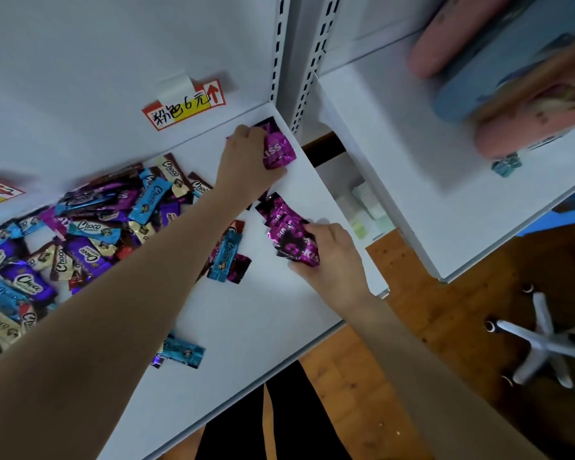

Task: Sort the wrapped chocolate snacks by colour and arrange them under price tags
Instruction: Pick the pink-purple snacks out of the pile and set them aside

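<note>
White shelf (253, 327) over wooden floor (429, 327)

White shelf (279, 320): mixed Choco pile (80, 240) at 9 o'clock, blue, purple, cream, brown wrappers overlapping. Blue snack (224, 257) mid-shelf. Second blue snack (183, 351) at 7 o'clock, near front edge. Pink KISS pack (278, 151) at 12, pink KISS stack (292, 240) at 3.
</note>
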